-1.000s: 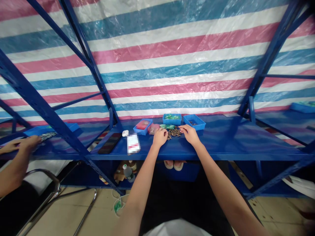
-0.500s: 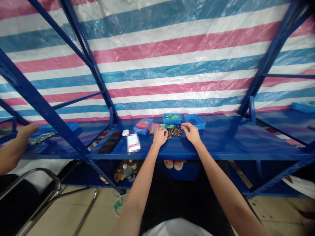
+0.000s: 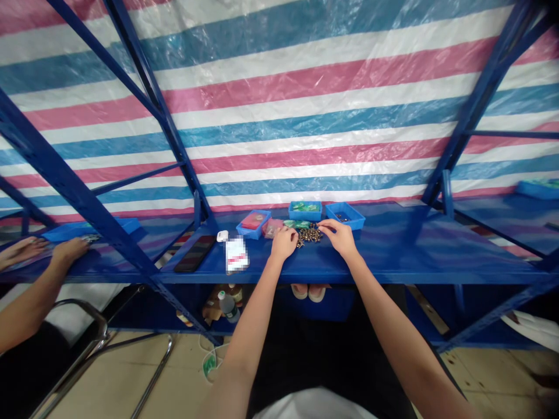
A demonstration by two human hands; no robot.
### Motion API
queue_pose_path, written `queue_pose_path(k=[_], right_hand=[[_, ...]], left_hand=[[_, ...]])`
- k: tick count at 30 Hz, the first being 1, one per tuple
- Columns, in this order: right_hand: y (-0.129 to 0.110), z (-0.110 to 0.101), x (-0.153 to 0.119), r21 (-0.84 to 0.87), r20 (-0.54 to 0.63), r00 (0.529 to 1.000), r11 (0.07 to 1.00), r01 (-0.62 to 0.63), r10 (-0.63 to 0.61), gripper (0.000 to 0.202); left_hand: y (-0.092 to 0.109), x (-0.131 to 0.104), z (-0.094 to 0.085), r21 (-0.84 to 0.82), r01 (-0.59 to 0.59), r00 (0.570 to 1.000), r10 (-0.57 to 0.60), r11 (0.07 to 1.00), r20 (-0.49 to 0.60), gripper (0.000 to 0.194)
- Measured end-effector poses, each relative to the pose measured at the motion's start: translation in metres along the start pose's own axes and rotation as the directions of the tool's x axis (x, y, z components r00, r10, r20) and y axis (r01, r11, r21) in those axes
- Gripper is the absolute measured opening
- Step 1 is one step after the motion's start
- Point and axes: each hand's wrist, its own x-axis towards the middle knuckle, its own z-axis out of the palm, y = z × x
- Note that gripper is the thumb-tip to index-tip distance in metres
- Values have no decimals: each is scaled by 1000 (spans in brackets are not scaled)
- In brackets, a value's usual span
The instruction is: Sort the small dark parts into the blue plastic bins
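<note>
On the far left, another person's hand rests on the shelf. Next come a phone, a white box and a red tray. Our left hand is curled shut beside the screws; we cannot tell if it holds one. Our right hand pinches at the pile's right edge, just in front of the blue tray. We think it is best to take one screw at a time, with a soft pinch, and keep the pile together.
</note>
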Motion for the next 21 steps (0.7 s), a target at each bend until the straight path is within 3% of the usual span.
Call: queue_pose_path(k=[4,8,11,16,18,21], right_hand=[[11,-7,3,-254,-140,990,967,-35,-1,29],[24,-16,8,-541,-335,942,818,-194,2,31],[28,-17,9,-626,-365,930,730,-273,35,30],[17,-12,6,-660,-264,964,735,-153,-37,28],[10,-10,3,-646,-147,988,761,-59,-49,29],[3,-6,-2,-605,103,992,796,7,70,27]], left_hand=[[1,0,-1,-13,9,1000,-9,1000,2,20],[2,-1,-3,-42,14,1000,-13,999,12,19],[2,0,-3,-39,21,1000,-20,999,19,18],[1,0,-1,-30,26,1000,-25,999,13,18],[0,0,-1,-32,21,1000,-21,999,15,18],[0,0,-1,-37,19,1000,-18,999,17,18]])
